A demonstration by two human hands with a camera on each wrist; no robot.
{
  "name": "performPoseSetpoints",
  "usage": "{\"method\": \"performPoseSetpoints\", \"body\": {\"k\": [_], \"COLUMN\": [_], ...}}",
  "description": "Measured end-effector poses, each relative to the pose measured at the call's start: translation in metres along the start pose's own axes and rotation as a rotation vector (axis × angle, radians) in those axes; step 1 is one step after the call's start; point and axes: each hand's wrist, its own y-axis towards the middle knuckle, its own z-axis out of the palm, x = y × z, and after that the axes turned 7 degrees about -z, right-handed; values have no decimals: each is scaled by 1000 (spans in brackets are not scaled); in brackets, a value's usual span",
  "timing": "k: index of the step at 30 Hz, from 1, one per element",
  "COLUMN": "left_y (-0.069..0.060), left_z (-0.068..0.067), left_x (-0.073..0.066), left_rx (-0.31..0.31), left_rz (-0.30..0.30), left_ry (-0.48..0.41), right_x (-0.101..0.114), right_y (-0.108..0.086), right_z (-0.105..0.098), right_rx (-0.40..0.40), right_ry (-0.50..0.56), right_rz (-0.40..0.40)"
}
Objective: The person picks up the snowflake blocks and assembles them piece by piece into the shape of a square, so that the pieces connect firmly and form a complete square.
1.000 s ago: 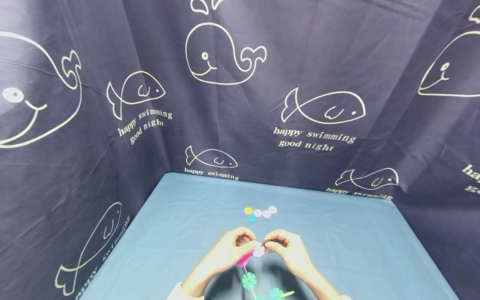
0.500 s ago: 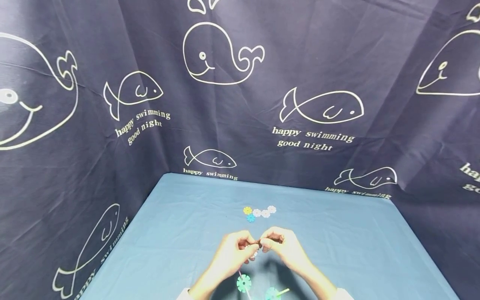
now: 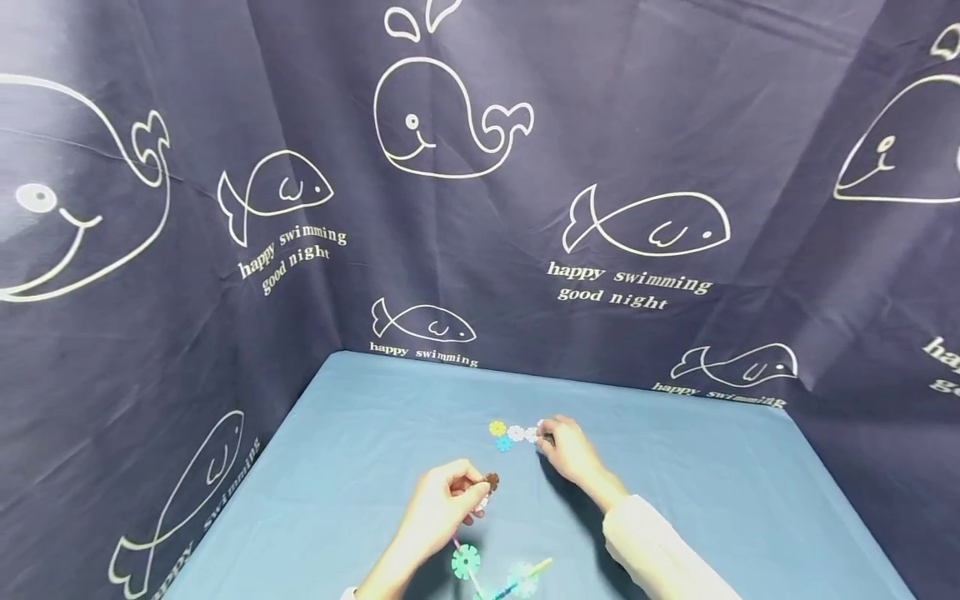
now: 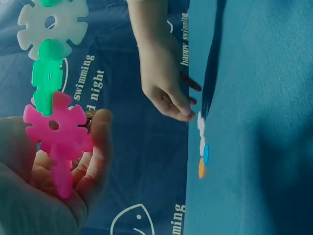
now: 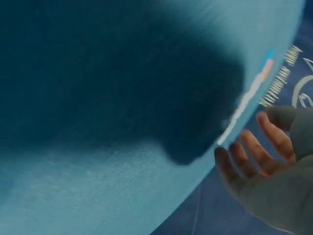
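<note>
My left hand grips a linked chain of notched snowflake discs. A brown disc sticks up at its fingertips, with part of a white disc below it. Lower on the chain hang a green disc and a pale translucent disc. In the left wrist view, pink discs sit against the palm, joined to a green disc. My right hand reaches over the far table, fingers spread and bent beside loose white discs. Its fingertips partly cover the rightmost one; contact is unclear.
At the left end of the loose row lie a yellow disc and a blue disc. A blue cloth covers the table. Dark curtains printed with whales and fish rise behind and beside it.
My hands were together at the chain and are now apart. The right has moved forward to the loose white discs. The left has shifted slightly left, keeping the chain, with the brown disc now showing.
</note>
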Motion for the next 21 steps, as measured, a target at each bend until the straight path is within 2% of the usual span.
{"method": "performPoseSetpoints", "body": {"k": [3,6,9,12,14,16,21], "left_y": [-1,-2,0,-2,-2,-3,-3], "left_z": [-3,-4,-6,-5,-4,-3,-2], "left_x": [-1,-1,-2,0,0,1,4], "left_rx": [-9,-9,-11,-7,-3,9,34], "left_rz": [0,-7,-2,-4,-5,-11,-12], "left_ry": [2,-12,-22,-30,-35,-46,-62], "right_x": [-3,-5,-5,-2,1,4,18], "right_y": [6,4,3,-8,-15,-22,-41], "right_z": [9,17,19,16,11,4,-11], "right_rx": [-6,10,-25,-61,-41,-1,66], "right_ry": [-153,-235,-258,-239,-141,1,497], "right_rz": [-77,-121,-134,-98,-43,31,213]}}
